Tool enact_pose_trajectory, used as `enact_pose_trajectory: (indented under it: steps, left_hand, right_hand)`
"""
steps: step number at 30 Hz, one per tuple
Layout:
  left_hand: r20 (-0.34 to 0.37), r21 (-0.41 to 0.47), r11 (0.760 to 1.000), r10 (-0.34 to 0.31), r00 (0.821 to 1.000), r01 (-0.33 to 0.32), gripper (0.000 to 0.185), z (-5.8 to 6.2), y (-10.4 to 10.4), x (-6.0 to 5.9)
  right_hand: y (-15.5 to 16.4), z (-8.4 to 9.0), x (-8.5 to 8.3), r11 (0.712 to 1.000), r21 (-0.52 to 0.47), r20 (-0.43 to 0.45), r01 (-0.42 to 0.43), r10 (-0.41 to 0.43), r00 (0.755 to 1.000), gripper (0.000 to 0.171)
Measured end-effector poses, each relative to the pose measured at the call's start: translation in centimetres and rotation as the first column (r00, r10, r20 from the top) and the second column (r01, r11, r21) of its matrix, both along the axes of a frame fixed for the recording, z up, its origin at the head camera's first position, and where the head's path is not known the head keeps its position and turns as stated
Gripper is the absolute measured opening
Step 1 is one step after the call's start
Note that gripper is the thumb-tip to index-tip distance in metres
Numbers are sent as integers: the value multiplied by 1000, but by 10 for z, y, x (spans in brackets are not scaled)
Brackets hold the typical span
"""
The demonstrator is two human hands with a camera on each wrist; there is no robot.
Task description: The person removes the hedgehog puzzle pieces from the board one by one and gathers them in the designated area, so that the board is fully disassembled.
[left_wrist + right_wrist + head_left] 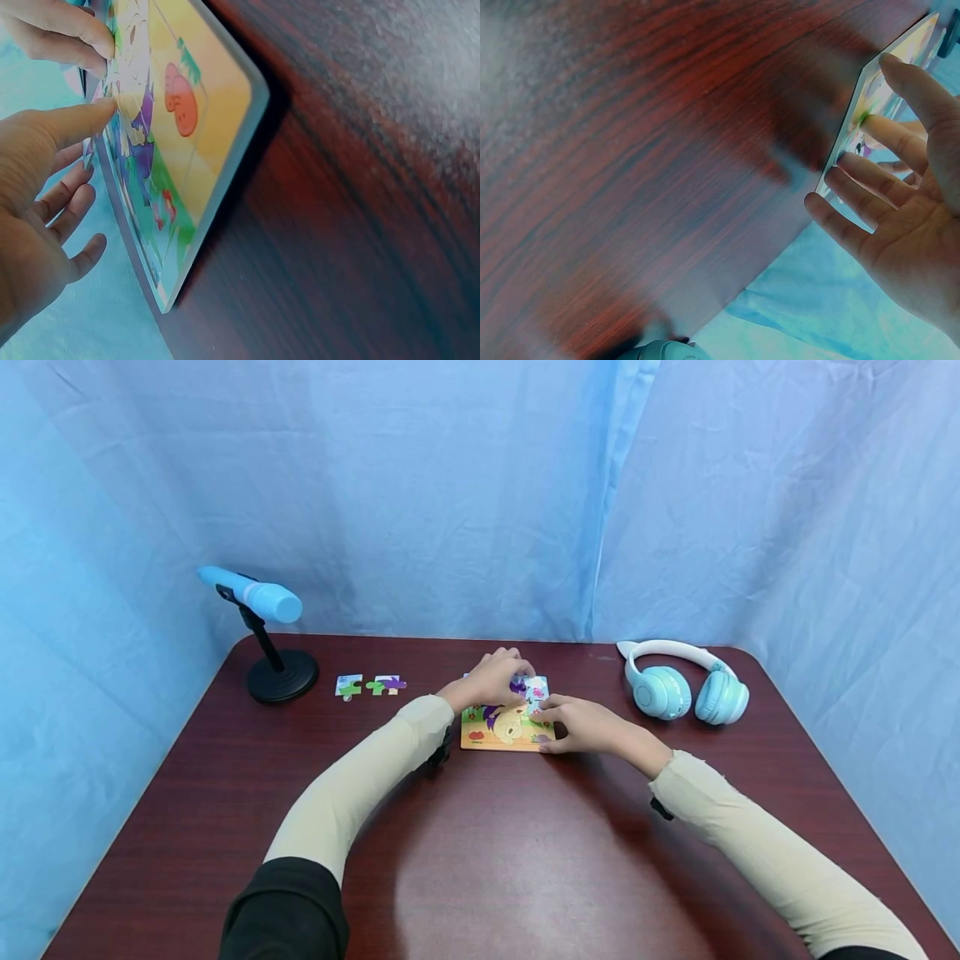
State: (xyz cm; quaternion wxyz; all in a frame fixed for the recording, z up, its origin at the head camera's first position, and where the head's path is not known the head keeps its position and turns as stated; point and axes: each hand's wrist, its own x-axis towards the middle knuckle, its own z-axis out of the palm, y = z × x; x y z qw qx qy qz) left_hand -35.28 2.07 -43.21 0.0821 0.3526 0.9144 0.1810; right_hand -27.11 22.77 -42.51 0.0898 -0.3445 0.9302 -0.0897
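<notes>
A small picture puzzle (480, 740) in a flat tray lies on the table, showing a cartoon figure with purple hair. From above its far part, my left hand (491, 681) pinches a puzzle piece (517, 686) with purple on it; the fingers cover much of it. In the left wrist view, the left thumb (82, 122) is low over the picture. My right hand (588, 725) rests at the puzzle's right edge, its thumb on the near corner and its fingers fairly straight on the picture, as the right wrist view shows on the tray's rim (847, 124).
Left of the puzzle lie loose pieces, a blue-and-green one (348, 686) and a purple-and-green group (387, 685). A blue microphone (258, 596) on a black stand (282, 677) is at the back left. Light-blue headphones (663, 692) lie at the back right. Blue cloth (420, 502) hangs behind the table.
</notes>
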Motion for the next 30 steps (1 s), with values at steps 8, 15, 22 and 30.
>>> enact_pose_trajectory:
  steps: [8,15,22,30]
  left_hand:
    - [-61,-25,1000,-13,998,11,46,0,1,2]
    - [-115,-47,999,-13,993,8,45,-4,1,2]
    - [-135,-13,1000,3,991,-5,44,-5,-4,4]
    - [-127,42,999,31,991,-26,45,0,-23,3]
  right_hand:
    - [-1,1,0,1000,-2,-2,-2,2,1000,49]
    - [0,-2,0,1000,-19,-11,-12,12,1000,49]
    - [0,-3,0,1000,-16,-21,-20,20,1000,49]
    - [-1,0,0,1000,7,0,-1,1,1000,51]
